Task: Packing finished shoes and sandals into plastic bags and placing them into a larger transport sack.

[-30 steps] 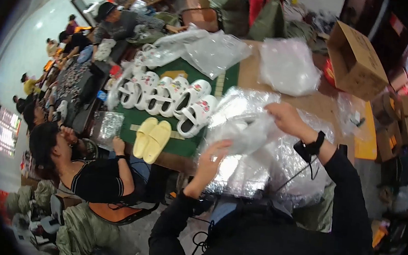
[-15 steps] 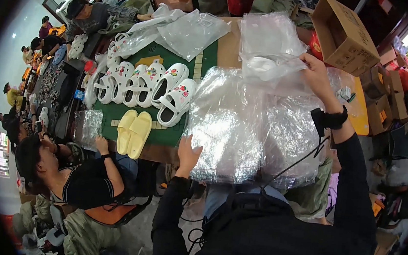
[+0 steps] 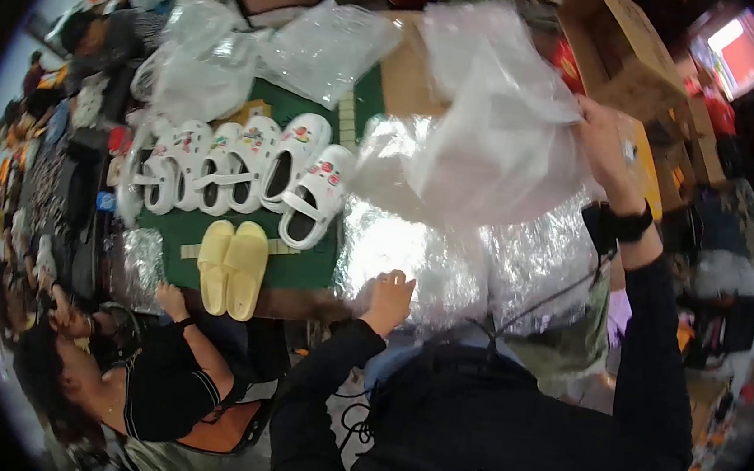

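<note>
My right hand (image 3: 605, 153) pinches the edge of a thin, clear plastic bag (image 3: 499, 147), which hangs lifted and billowing, blurred by motion. Beneath it, more clear plastic bags (image 3: 384, 254) lie flat in shiny piles at the front of the table. My left hand (image 3: 389, 300) is low over the near edge of those piles, fingers loosely bent and apart, holding nothing. Left of the bags stands a row of white clogs with colourful charms, the closest being a white clog (image 3: 318, 195). A pair of pale yellow slides (image 3: 232, 269) lies in front of them.
A seated person (image 3: 164, 369) at my left has a hand by another clear bag (image 3: 143, 263). Crumpled plastic (image 3: 203, 60) lies behind the clogs on the green tabletop (image 3: 301, 269). An open cardboard box (image 3: 642, 70) stands at the back right. Other people sit far left.
My right hand has raised the plastic bag off the pile, and it now spreads out in the air. My left hand has shifted right along the bags' near edge. The whole view has turned slightly.
</note>
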Demonstrator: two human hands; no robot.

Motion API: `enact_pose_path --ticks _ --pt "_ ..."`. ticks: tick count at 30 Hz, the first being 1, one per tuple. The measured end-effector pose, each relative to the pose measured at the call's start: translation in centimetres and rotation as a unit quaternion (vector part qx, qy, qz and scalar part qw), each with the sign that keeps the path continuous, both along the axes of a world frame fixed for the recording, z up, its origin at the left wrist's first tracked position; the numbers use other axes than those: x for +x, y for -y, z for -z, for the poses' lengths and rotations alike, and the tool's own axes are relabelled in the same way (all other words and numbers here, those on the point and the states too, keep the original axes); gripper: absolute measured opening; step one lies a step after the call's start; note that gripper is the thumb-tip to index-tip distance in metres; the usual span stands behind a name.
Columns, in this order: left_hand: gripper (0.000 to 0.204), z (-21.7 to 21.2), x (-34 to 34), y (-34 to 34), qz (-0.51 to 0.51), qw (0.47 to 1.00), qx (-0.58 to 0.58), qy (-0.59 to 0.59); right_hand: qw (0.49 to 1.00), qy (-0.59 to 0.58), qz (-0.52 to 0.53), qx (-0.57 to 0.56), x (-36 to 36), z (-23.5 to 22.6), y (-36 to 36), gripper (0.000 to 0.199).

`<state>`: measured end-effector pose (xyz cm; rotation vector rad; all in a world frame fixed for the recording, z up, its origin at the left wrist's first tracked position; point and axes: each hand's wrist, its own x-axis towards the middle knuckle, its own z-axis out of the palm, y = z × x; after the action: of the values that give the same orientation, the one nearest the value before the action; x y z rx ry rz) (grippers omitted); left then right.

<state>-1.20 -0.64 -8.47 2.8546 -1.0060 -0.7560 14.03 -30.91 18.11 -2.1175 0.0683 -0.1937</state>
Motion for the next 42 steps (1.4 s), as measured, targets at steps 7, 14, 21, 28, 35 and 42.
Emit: enact_pose_path --ticks 7,14,21,28,35,42 --pt "0.063 -2.3 0.3 -3.2 0.059 0.989 -0.110 -0.076 0.986 0.051 0.001 0.158 -2.6 1.2 1.8 0.020" --pt "0.038 -1.6 -1.5 -6.0 0.117 0.952 -0.282 0.002 0.942 0.154 0.055 0.294 -11.8 -1.7 8.0 0.030" --pt "0.009 -2.0 -8.5 -5.4 0.062 0.937 -0.306 -0.154 0.914 0.136 0.196 0.327 -23.6 -1.8 12.1 0.030" --pt "0.022 4.1 -21.4 -6.1 -0.004 0.978 -0.124 -0.165 0.929 0.037 0.109 0.352 -30.7 5.7 12.5 0.037" --pt "0.020 6.9 -33.9 -7.7 -0.158 0.957 -0.076 -0.230 0.950 -0.084 0.077 0.290 -35.8 10.1 11.8 0.034" --pt "0.024 8.8 -31.5 -6.3 -0.076 0.962 -0.074 -0.253 0.964 -0.201 -0.069 0.159 -38.8 14.6 5.2 0.010"
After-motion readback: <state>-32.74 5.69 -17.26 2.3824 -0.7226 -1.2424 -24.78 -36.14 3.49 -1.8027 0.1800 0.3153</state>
